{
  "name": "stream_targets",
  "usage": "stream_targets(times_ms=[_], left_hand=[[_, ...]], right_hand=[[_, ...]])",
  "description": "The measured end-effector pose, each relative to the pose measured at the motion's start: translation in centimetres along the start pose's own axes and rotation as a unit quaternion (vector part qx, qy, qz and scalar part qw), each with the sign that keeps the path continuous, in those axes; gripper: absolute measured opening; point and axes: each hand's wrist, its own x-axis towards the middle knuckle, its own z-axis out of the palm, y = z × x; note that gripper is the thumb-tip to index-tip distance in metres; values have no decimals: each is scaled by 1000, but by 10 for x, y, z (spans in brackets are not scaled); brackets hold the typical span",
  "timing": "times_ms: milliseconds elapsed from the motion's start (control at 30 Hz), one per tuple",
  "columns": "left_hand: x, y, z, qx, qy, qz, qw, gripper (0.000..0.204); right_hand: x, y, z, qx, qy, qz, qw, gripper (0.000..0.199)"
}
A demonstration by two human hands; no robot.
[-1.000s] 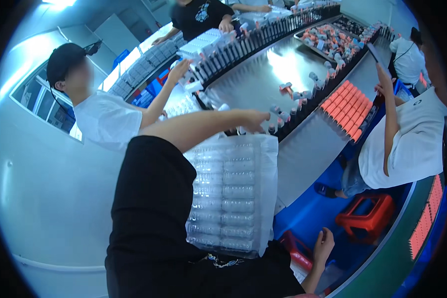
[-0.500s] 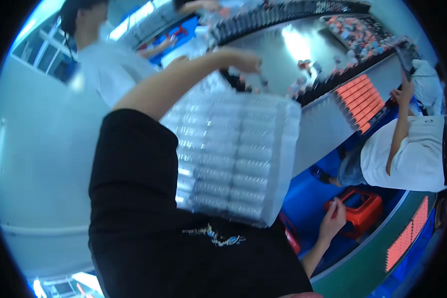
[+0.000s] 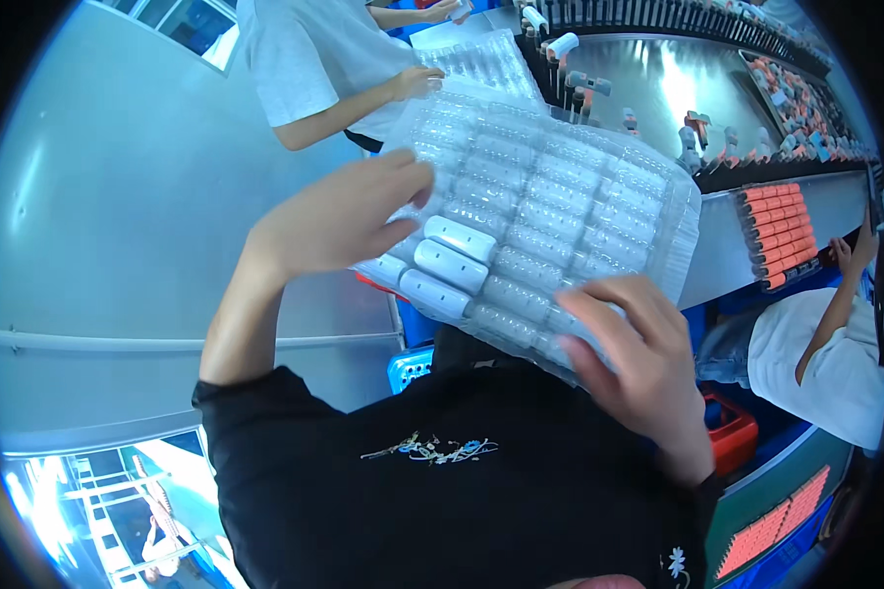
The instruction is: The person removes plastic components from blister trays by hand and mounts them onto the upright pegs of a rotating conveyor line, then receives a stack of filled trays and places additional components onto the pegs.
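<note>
The long white plastic pieces (image 3: 451,265) have tiny dark marks on top, too small to read. The black cloth shirt (image 3: 442,520) has a small twig w/ blue bits (image 3: 437,450) on the chest, plus a white flower (image 3: 678,562) low on the right.

The big clear plastic tray (image 3: 560,196) is shiny and bumpy, w/ lots of long ribbed pockets in rows. It's tilted, right in front of the person's tummy, near the grey metal worktop (image 3: 648,79). Three white pieces sit side by side in its near left part, & another peeks out just left of them. They're smooth w/ round ends.

The bare left hand (image 3: 349,211) is over the tray's left side. It's a bit blurry; its grip is curled w/ a small gap by the thumb, & I can't tell if it has anything. The bare right hand (image 3: 638,348) is at the near right edge, grip wide, thumb apart from fingers; can't tell if it touches.

Half a sec ago the L arm stretched across the tray & the R hand hung low by the red plastic stool (image 3: 732,432). Now both hands are at the tray, & the white pieces show.
</note>
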Motion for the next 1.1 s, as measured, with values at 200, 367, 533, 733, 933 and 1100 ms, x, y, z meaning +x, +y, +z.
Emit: stream_targets(times_ms=[200, 367, 533, 733, 933, 1100], left_hand=[[-42, 1, 37, -36, -12, -50, 998, 31], [-63, -4, 56, 30, 46, -84, 995, 37], [-51, 3, 58, 72, 28, -118, 990, 35], [-54, -5, 19, -41, 44, -83, 995, 39], [-51, 10, 29, -32, 68, -17, 997, 42], [-36, 24, 50, -77, 34, 17, 996, 43]], right_hand=[[80, -1, 57, -47, -138, -51, 988, 33], [99, 7, 112, -140, -212, -45, 966, 16], [118, 4, 110, -145, -320, -34, 936, 12], [110, 17, 110, -134, -251, -18, 959, 23], [98, 60, 14, 81, -12, 62, 995, 66], [39, 172, -69, -195, 21, 70, 978, 57]])
